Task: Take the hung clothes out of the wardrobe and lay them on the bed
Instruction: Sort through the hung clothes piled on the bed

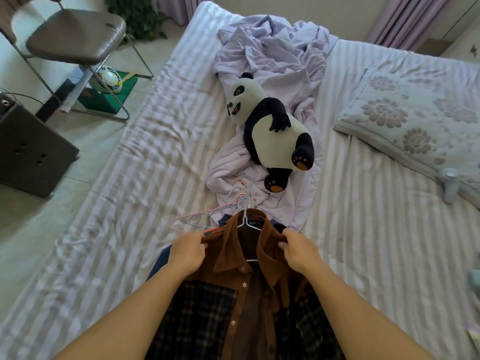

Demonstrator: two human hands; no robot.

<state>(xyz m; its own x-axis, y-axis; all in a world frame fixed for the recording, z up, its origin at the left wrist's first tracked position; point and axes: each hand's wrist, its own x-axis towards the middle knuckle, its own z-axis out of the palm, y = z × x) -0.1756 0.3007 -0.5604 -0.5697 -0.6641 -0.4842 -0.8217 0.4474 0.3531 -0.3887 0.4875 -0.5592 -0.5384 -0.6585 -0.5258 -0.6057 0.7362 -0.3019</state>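
At 6 o'clock on bed (376, 255), brown shirt (241, 255) shoulders are pinched by L hand (188, 252) & R hand (298, 249) fingers; hangers (233, 203) at 12.

bed (161, 141) | on it: clothes (233, 294), panda (270, 126), sheet (272, 55), pillow (415, 118)

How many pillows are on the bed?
1. The flowered pillow lies on the bed at the right side, beyond the panda toy. More may lie out of view past the picture's right edge.
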